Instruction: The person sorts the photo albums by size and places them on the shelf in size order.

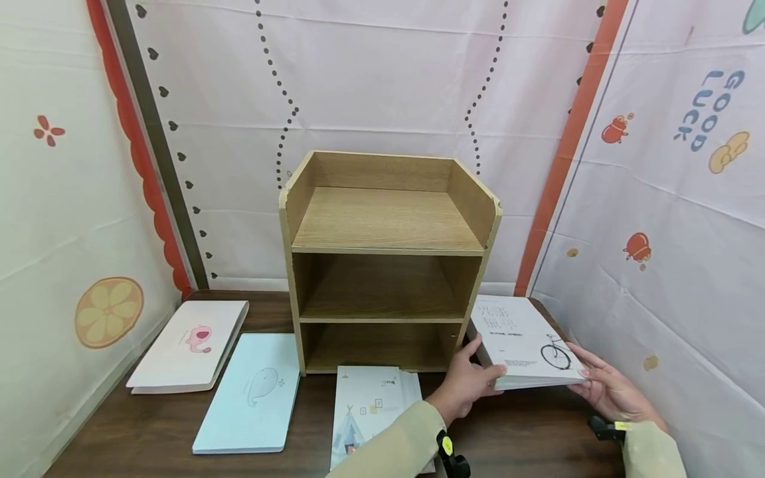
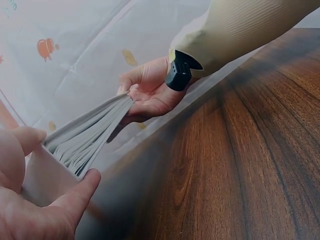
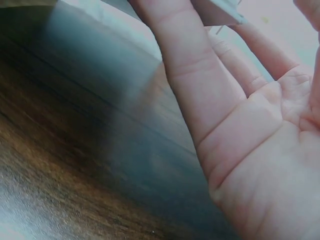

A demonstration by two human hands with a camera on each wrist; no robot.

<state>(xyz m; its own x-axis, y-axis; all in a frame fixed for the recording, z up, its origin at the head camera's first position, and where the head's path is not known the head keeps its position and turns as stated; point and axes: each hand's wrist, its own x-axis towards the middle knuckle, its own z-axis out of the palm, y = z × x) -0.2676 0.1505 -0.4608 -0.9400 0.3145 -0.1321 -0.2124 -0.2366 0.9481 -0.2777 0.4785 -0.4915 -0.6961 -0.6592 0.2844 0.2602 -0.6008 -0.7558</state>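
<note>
A thick white book [image 1: 516, 338] with a bicycle drawn on its cover is held at the right of the shelf, its near edge tilted up off the table. My left hand [image 1: 469, 385] grips its left side, thumb and fingers on opposite covers. At the near right corner, my right hand [image 1: 615, 385] pinches it between thumb and fingers. The left wrist view shows the loose page edges [image 2: 92, 137] between the two hands. In the right wrist view only a corner of the book [image 3: 217, 12] shows past my right hand [image 3: 240, 115].
A wooden three-level shelf [image 1: 388, 252] stands at the table's back. Left of it lie a white book with a pink elephant [image 1: 188, 345] and a light blue book [image 1: 254, 392]. Books with a tent cover [image 1: 364, 411] lie before it. Printed cloth [image 1: 675, 265] walls the right side.
</note>
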